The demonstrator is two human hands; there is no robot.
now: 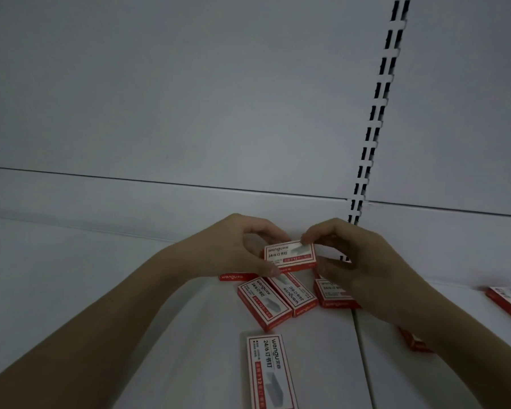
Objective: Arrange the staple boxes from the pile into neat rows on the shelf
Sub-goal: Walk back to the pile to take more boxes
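Observation:
A red-and-white staple box [289, 255] is held just above the white shelf [101, 276], near the back wall. My left hand [233, 249] pinches its left end between thumb and fingers. My right hand [354, 261] pinches its right end from above. Under and in front of it lie several loose staple boxes: two side by side [263, 304] [292, 293], one partly under my right hand [331, 295], and a red edge of another [233, 276] under my left hand. One more box [270, 373] lies closer to me.
Another staple box [508, 305] lies at the right edge, and a red box [415, 340] shows under my right forearm. A slotted upright [375, 113] runs up the grey back panel. A seam [362, 349] splits the shelf surface.

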